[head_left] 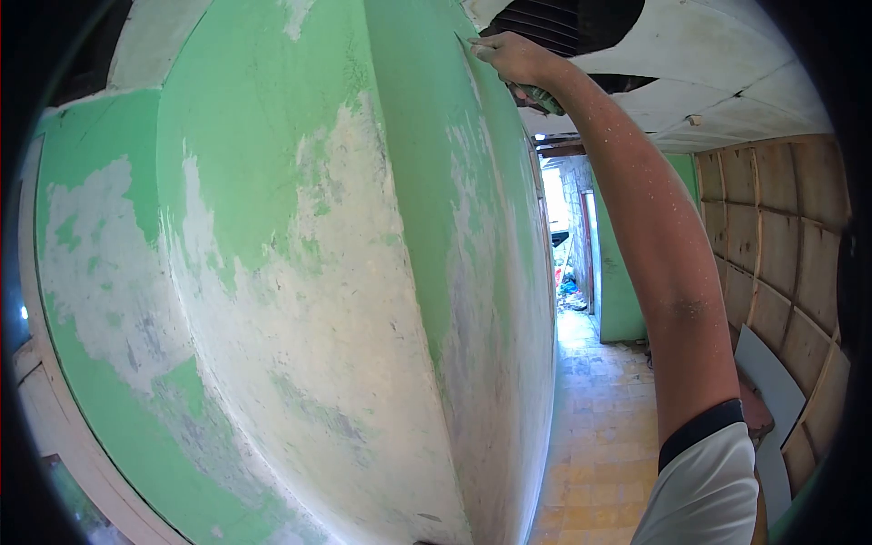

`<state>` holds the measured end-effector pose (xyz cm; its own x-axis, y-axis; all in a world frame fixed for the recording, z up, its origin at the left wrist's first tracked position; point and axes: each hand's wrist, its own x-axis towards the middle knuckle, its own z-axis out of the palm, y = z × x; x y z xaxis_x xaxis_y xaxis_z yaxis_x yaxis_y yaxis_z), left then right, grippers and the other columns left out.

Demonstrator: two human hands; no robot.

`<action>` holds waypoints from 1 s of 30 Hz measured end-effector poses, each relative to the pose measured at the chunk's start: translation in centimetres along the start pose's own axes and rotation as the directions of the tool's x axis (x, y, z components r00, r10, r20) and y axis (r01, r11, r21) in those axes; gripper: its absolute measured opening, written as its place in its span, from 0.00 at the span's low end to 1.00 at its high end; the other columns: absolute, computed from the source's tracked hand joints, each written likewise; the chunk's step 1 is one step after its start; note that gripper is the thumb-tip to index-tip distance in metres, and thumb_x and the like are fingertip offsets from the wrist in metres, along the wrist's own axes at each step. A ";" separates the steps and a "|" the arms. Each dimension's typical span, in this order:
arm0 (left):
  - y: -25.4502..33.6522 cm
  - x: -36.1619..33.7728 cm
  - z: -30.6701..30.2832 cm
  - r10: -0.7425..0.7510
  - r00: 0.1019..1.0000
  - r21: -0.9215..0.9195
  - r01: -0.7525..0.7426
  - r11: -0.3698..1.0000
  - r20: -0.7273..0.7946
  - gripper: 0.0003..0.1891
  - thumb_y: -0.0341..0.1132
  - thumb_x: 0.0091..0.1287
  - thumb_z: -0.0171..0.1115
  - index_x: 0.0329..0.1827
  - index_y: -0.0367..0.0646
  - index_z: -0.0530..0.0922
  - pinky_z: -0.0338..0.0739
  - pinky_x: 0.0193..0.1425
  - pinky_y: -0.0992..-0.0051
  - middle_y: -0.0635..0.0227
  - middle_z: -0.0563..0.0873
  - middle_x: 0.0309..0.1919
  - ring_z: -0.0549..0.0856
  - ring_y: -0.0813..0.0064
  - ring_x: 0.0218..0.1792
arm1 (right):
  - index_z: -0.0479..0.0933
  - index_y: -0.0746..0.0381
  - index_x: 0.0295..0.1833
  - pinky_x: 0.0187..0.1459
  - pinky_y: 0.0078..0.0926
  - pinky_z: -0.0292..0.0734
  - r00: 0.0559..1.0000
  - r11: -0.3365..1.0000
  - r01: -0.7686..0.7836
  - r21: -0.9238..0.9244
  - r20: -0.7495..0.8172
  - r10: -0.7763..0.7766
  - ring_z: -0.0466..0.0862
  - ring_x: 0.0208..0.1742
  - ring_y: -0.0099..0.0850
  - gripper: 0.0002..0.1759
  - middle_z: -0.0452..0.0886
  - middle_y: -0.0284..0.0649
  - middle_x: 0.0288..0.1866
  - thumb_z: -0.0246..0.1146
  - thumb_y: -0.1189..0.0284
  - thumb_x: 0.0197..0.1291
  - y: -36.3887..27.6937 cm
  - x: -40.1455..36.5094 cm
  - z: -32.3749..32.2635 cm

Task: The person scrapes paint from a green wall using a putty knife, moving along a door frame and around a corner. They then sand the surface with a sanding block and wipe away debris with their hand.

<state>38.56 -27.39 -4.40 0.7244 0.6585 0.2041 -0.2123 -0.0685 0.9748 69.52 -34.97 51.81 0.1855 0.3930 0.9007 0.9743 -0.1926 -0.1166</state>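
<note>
My right arm reaches up from the lower right, and my right hand (514, 60) is high against the narrow side of the green wall (409, 118), just below the ceiling. Its fingers are closed round a scraper (547, 100), of which a dark green handle end shows below the palm. A thin edge, probably the blade, meets the wall at the fingertips; the rest is hidden by the hand. Pale bare patches (354, 263) spread over the wall where the green paint is gone, on both sides of its corner. My left hand is out of view.
Overhead, the white ceiling (699, 45) has a dark, jagged hole (563, 25). A passage with a yellowish tiled floor (595, 436) runs to a bright doorway (565, 227). Wooden-framed panelling (772, 209) stands at the right, with a grey board (770, 372) leaning there.
</note>
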 end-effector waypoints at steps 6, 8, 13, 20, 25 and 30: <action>-0.3 -0.2 0.0 0.010 1.000 -0.032 -0.010 0.999 -0.001 0.12 0.29 0.60 0.64 0.27 0.44 0.66 0.64 0.16 0.78 0.76 0.71 0.16 0.66 0.85 0.16 | 0.67 0.56 0.66 0.15 0.23 0.68 1.000 0.999 -0.005 0.035 -0.005 0.005 0.68 0.10 0.22 0.23 0.70 0.36 0.18 0.46 0.62 0.68 -0.5 -1.3 -0.1; -0.6 0.0 -0.2 0.028 1.000 -0.005 -0.028 1.000 0.000 0.12 0.29 0.60 0.64 0.27 0.44 0.66 0.64 0.17 0.78 0.76 0.71 0.16 0.66 0.85 0.16 | 0.67 0.57 0.65 0.15 0.24 0.69 0.996 0.997 -0.071 0.039 0.064 0.068 0.69 0.11 0.23 0.23 0.71 0.37 0.20 0.46 0.61 0.67 -0.4 -1.6 -0.6; -0.3 -0.3 0.2 0.116 0.993 -0.040 -0.117 0.992 -0.025 0.13 0.31 0.61 0.64 0.28 0.45 0.66 0.63 0.16 0.79 0.75 0.71 0.15 0.66 0.85 0.15 | 0.67 0.56 0.66 0.15 0.24 0.70 1.000 0.996 -0.022 0.092 0.022 0.020 0.71 0.12 0.24 0.24 0.71 0.38 0.20 0.47 0.61 0.67 0.1 0.0 0.2; 0.9 0.9 -1.2 0.010 0.991 0.101 -0.023 0.995 0.133 0.16 0.39 0.64 0.61 0.19 0.42 0.74 0.60 0.15 0.79 0.72 0.72 0.12 0.65 0.83 0.13 | 0.66 0.56 0.66 0.17 0.27 0.71 0.996 0.987 -0.019 0.157 -0.086 0.033 0.71 0.11 0.27 0.26 0.72 0.39 0.21 0.50 0.59 0.65 0.0 -2.6 1.8; 0.0 1.7 -2.6 -0.014 0.956 0.199 -0.046 0.979 0.292 0.21 0.41 0.65 0.59 0.15 0.38 0.81 0.57 0.15 0.80 0.75 0.70 0.05 0.66 0.86 0.09 | 0.66 0.58 0.66 0.25 0.22 0.70 0.987 0.997 0.024 0.069 -0.157 -0.013 0.72 0.21 0.22 0.29 0.75 0.37 0.27 0.56 0.57 0.62 2.4 -7.5 2.1; 1.9 1.9 -2.0 0.065 0.944 0.262 -0.156 0.952 0.323 0.24 0.48 0.64 0.59 0.14 0.41 0.80 0.65 0.18 0.73 0.67 0.75 0.06 0.72 0.79 0.10 | 0.71 0.60 0.56 0.25 0.11 0.69 0.834 0.227 -0.418 0.880 0.272 0.480 0.76 0.30 0.16 0.23 0.75 0.31 0.34 0.49 0.54 0.67 6.3 -27.4 5.0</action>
<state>38.19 -24.79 -2.34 0.8821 0.3749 0.2853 -0.1428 -0.3642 0.9203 71.24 -42.50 24.33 0.6573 0.4796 0.5813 0.2563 0.5831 -0.7709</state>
